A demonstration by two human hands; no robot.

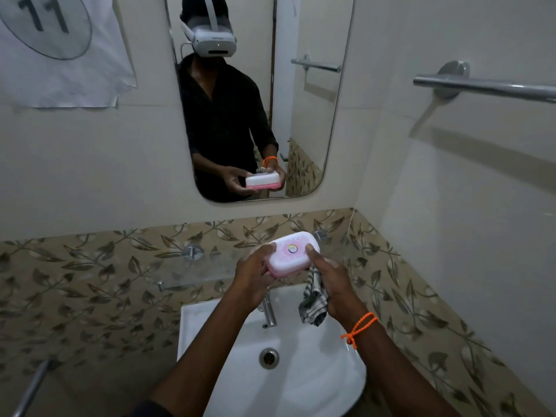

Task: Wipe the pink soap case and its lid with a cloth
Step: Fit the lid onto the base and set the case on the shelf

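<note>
The pink soap case [290, 257], with its pale lid on, is held above the white sink [228, 356] between both hands. My left hand [254, 276] grips its left end, fingers curled over the lid's edge. My right hand [332, 279] pinches the right end with the thumb on top, and it also holds a grey checked cloth [313, 302] that hangs down from the palm. A round sticker shows on the lid. The case's underside is hidden.
A steel tap [268, 311] stands just below the case. A glass shelf [192, 273] runs along the leaf-patterned tiles on the left. A mirror [307, 121] hangs ahead, and a towel rail [481, 85] juts out on the right wall.
</note>
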